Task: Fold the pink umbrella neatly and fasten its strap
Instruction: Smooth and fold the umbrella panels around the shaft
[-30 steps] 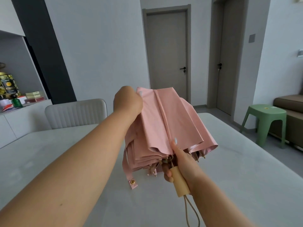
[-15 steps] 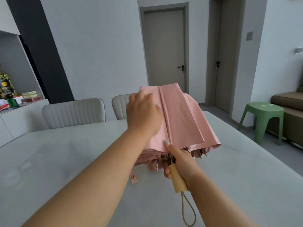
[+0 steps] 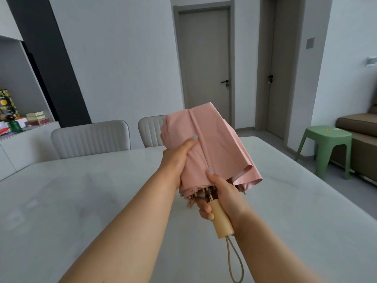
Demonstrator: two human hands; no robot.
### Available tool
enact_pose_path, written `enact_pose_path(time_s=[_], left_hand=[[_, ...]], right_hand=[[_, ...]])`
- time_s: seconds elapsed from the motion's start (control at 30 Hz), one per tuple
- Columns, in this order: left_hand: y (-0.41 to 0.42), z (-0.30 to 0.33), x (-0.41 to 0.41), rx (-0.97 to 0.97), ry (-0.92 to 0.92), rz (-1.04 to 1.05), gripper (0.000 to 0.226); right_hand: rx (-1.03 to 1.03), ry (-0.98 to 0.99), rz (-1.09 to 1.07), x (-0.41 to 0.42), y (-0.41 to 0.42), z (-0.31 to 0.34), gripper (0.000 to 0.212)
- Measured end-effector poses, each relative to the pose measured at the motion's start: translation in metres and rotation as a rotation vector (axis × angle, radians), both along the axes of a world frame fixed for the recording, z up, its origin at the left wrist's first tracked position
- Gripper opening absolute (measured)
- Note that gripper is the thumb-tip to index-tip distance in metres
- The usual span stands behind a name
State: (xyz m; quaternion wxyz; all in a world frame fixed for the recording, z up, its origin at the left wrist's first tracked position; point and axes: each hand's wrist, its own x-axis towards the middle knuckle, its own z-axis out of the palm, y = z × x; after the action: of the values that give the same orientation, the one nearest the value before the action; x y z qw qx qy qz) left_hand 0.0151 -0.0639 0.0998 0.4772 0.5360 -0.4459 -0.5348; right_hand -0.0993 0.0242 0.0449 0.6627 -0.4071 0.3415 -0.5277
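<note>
The right hand [image 3: 222, 193] curls round the wooden handle [image 3: 222, 219], steadying the pink umbrella [image 3: 212, 148] above the surface [image 3: 81, 201]. Beyond that grip, the left hand [image 3: 175, 160] wraps the canopy, gathering pleats tight; the strap is unseen.

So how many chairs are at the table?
2. One grey chair is at the far side of the table, towards the left. The second chair is beside it, partly hidden behind the pink umbrella. More may be out of view.
</note>
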Motion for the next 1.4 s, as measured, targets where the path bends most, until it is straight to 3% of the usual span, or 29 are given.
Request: enact_pose_path(time_s=[0.13, 0.27, 0.33, 0.37, 0.43, 0.5, 0.57, 0.73, 0.87, 1.13, 1.23, 1.3, 1.4], left_hand=[[0.004, 0.001, -0.003, -0.033, 0.089, 0.06, 0.084], [0.001, 0.0, 0.001, -0.092, 0.126, 0.125, 0.068], [0.001, 0.0, 0.003, -0.089, 0.129, 0.148, 0.073], [0.001, 0.0, 0.003, -0.085, 0.125, 0.16, 0.076], [0.003, -0.001, 0.002, -0.083, 0.126, 0.172, 0.078], [0.004, -0.003, 0.001, -0.098, 0.135, 0.168, 0.076], [0.006, -0.005, -0.001, -0.121, 0.138, 0.157, 0.074], [0.005, -0.009, -0.006, -0.16, 0.118, 0.172, 0.07], [0.005, -0.009, -0.006, -0.165, 0.111, 0.174, 0.081], [0.006, -0.02, -0.001, -0.224, 0.146, 0.063, 0.068], [0.007, -0.017, 0.002, -0.226, 0.012, 0.045, 0.086], [0.006, -0.018, 0.005, -0.199, -0.146, -0.007, 0.1], [0.008, -0.02, 0.009, -0.188, -0.388, -0.053, 0.085]], right_hand=[[0.011, 0.039, -0.018, -0.002, 0.0, 0.003, 0.05], [0.063, 0.285, -0.129, -0.001, 0.007, 0.007, 0.053], [0.143, 0.376, -0.168, 0.004, -0.004, 0.012, 0.054], [0.077, 0.376, -0.12, 0.002, -0.001, 0.011, 0.055], [-0.034, 0.16, -0.128, -0.012, -0.005, -0.011, 0.059], [-0.078, 0.281, -0.051, -0.014, -0.001, -0.012, 0.053], [0.141, 0.423, -0.021, -0.001, 0.009, 0.009, 0.061], [0.109, 0.204, -0.055, -0.003, -0.001, 0.009, 0.055], [0.183, 0.352, -0.095, -0.005, 0.006, 0.005, 0.069], [0.071, 0.213, 0.013, -0.004, 0.007, -0.002, 0.063], [0.037, 0.207, -0.024, -0.002, 0.008, -0.002, 0.072], [0.037, 0.194, -0.038, -0.001, 0.008, -0.003, 0.066], [0.05, 0.181, -0.08, -0.002, 0.006, -0.004, 0.056]])
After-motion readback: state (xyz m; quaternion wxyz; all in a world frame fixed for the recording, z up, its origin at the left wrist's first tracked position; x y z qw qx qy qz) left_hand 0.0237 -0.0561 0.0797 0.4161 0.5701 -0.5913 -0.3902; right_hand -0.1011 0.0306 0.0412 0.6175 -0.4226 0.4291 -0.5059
